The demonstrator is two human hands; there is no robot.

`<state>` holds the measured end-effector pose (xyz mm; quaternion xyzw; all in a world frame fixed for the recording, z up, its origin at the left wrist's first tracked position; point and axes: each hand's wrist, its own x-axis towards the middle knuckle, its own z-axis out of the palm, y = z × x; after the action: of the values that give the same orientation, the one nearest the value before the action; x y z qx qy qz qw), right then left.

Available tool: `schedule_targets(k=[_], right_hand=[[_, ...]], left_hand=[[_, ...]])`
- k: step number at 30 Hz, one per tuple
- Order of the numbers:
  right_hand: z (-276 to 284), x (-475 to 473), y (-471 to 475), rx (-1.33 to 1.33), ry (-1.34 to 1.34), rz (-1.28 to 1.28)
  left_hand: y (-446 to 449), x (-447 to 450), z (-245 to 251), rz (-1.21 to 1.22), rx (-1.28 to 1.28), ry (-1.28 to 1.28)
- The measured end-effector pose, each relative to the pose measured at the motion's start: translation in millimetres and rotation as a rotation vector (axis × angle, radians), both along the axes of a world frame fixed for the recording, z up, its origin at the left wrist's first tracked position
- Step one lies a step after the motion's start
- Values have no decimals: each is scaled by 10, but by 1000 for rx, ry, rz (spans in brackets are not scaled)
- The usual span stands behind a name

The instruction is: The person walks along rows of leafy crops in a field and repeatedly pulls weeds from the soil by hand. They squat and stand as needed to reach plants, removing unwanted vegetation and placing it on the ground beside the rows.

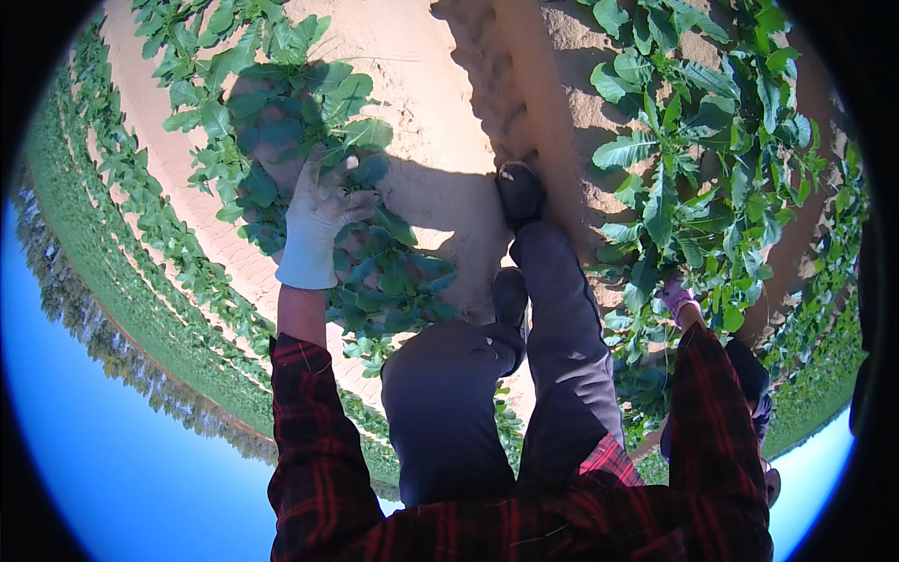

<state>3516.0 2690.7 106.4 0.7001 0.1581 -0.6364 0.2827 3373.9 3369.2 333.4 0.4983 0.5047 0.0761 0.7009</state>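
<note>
My left hand (323, 207), in a whitish work glove with a pale cuff, hovers over a row of broad-leaved green crop plants (270, 130). Its fingers are spread and slightly bent among the leaf tips, and I see nothing between them. On the other side, my right hand (676, 295), in a pale purple-looking glove, reaches into a second row of leafy plants (664, 200). Leaves partly cover its fingers, so whether they grip a stem or leaf cannot be told. Both arms are in red and black plaid sleeves.
Dry sandy soil (421, 91) with a shaded furrow (488, 70) runs between the rows. My dark shoes (520, 193) stand in it, below grey trousers (565, 316). Another person (758, 393) is partly visible behind my right arm. More crop rows (151, 204) and trees (91, 302) lie beyond.
</note>
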Motion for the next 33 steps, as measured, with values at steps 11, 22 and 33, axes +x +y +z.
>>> schedule_targets(k=[11, 22, 33], right_hand=[[373, 20, 397, -33, -171, -238], [221, -226, 143, -46, -143, 32], [-271, 110, 732, -10, -342, 10]], left_hand=[[-116, -677, -1366, -1371, 325, 1225], [16, -730, -1643, -1218, 169, 1287], [85, -1215, -2051, -1243, 275, 1051]])
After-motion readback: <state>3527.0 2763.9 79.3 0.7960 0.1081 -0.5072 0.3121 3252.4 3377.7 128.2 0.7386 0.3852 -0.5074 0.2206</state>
